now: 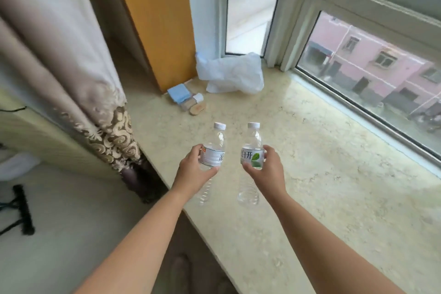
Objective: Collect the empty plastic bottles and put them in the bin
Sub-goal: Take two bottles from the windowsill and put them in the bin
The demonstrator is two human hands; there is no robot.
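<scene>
**Both bottles in hand, bin not in sight**

Two bare forearms reach out over the marble sill (310, 150). Left hand (194, 169) wraps one clear capped bottle (213, 150) at its label; right hand (267, 169) wraps the second bottle (253, 150) likewise. Collecting looks done; no bin shows, so carrying and dropping remain. A plastic bag (233, 74) lies near the window.

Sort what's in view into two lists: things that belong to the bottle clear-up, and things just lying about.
Part of the job:
- left hand, gripping the bottle with the plain white label
- right hand, gripping the bottle with the green leaf label

Just lying about:
- white plastic bag
- folded blue cloth
- small wooden piece
- curtain

No bin is in view.
</scene>
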